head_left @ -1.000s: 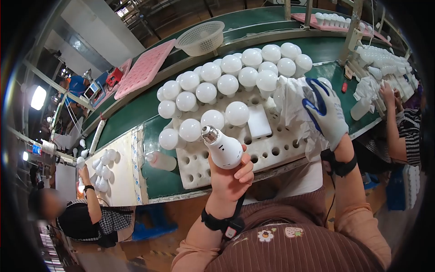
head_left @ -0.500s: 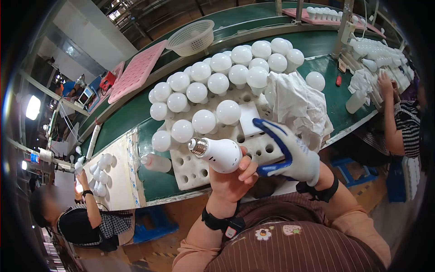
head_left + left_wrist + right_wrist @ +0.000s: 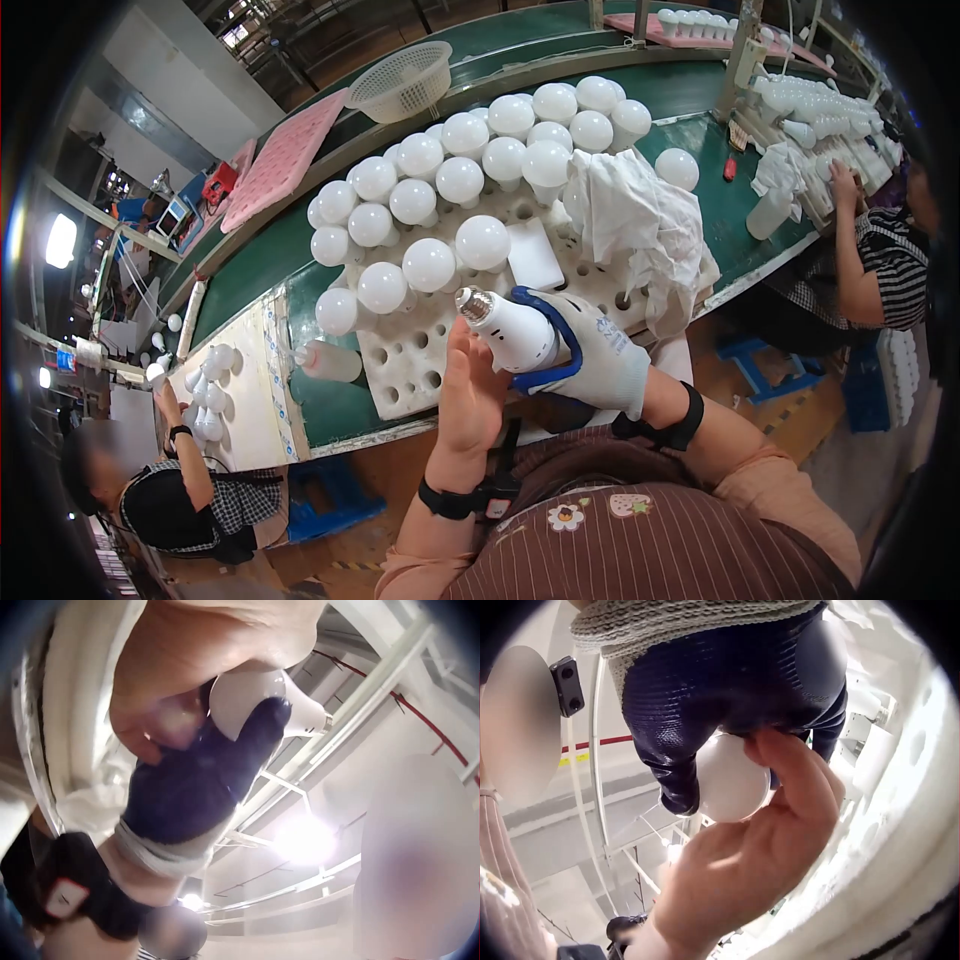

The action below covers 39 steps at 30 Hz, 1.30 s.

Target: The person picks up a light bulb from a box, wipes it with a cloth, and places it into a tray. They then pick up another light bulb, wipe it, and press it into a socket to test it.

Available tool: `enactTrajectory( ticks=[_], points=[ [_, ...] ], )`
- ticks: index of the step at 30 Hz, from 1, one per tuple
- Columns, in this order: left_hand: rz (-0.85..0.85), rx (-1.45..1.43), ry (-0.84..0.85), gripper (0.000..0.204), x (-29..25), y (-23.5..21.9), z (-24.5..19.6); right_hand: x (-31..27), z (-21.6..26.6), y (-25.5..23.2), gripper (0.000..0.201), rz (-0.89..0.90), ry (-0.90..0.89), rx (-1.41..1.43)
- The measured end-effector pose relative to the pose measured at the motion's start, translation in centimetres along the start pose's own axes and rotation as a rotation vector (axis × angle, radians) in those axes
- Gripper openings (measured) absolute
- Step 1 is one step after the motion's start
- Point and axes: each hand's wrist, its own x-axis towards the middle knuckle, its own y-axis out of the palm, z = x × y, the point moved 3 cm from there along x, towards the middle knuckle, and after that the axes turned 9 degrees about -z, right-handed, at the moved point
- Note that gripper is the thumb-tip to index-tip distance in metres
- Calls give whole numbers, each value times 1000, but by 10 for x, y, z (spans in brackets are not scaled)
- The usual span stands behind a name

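Observation:
A white LED bulb (image 3: 515,338) with a silver screw cap is held tilted over the front of the foam block, cap toward the upper left. My right hand (image 3: 590,355), in a white glove with blue coating, grips the bulb round its body from the right. At the bulb's left side is my bare left hand (image 3: 470,400), its palm side showing and its fingers loosened beside the bulb. In the right wrist view, bare fingers (image 3: 787,769) lie close against the white dome (image 3: 731,780). The left wrist view has the gloved thumb (image 3: 270,720) across the dome.
Several bulbs (image 3: 411,202) stand in the holed white foam block (image 3: 400,385). On it lie a white pad (image 3: 535,255) and a crumpled cloth (image 3: 640,215). A bottle (image 3: 330,362) stands left of it, a loose bulb (image 3: 677,170) right. People work at both sides.
My right hand has left the cloth, come over to the bulb and taken hold of it. My left hand, which gripped the bulb, has loosened its fingers.

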Motion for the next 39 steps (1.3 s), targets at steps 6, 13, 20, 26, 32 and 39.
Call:
enactTrajectory(
  ticks=[6,13,20,26,32,39],
  points=[
    [20,51,6,58,-3,-8,-6,1,9,0,85,48,-37,-86],
    [32,-92,3,54,-4,-25,-13,-12,-5,-29,74,-129,156,366],
    [80,-236,-18,53,-4,-28,-18,-12,-38,-28,64,-128,0,-129],
    [110,-223,-18,55,-4,-33,-23,-11,-59,-19,57,-123,116,-110],
    [58,-219,-8,61,-1,-33,-23,-13,-64,-17,52,-152,48,-164],
    [84,-250,-23,59,-6,-33,-20,-14,-66,-16,48,-159,64,-158]
  ],
)
